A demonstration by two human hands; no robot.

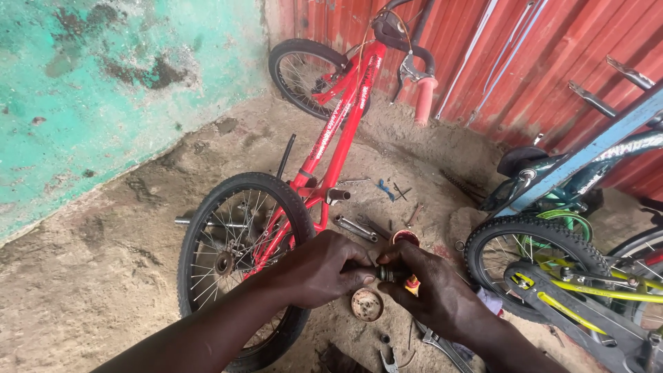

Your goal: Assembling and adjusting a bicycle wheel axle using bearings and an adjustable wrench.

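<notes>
My left hand [319, 268] and my right hand [435, 287] meet over the sandy ground, both gripping a small dark metal bicycle part [385, 274] between the fingertips. Just below them sits a small round tin [367, 304] with brownish contents, and a red-rimmed round lid [405, 237] lies just beyond my right hand. A red bicycle [331, 148] lies upside down on the ground ahead, its near wheel [238, 242] under my left forearm.
Wrenches [356, 228] and small tools are scattered on the sand near the red frame. A blue and yellow bicycle [566, 276] stands at the right. A turquoise wall [103, 90] is at the left, a red corrugated wall [525, 55] behind.
</notes>
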